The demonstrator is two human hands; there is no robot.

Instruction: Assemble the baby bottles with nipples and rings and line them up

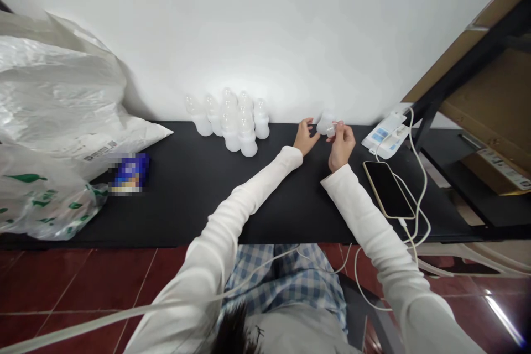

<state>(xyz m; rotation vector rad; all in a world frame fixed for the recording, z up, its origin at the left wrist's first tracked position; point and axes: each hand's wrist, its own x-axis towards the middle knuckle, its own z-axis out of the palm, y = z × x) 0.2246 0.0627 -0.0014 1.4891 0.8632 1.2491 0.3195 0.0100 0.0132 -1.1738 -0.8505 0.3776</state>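
Between my hands is a translucent white plastic bottle (pixel 326 123), lifted above the black tabletop (pixel 186 199). My right hand (pixel 342 146) pinches the bottle's narrow end, where a small clear piece (pixel 331 130) shows between the fingers. I cannot tell whether that piece is fitted to the bottle. My left hand (pixel 306 137) is beside the bottle with its fingers apart, and its thumb tip is very close to the bottle. Several similar bottles (pixel 238 121) stand in a tight group against the wall, to the left of my hands.
A black smartphone (pixel 388 189) lies near my right hand, with white cables (pixel 418 199) beside it. A white boxed item (pixel 385 134) sits at the back right. Large plastic sacks (pixel 53 94) and a blurred blue package (pixel 130 172) are at the left.
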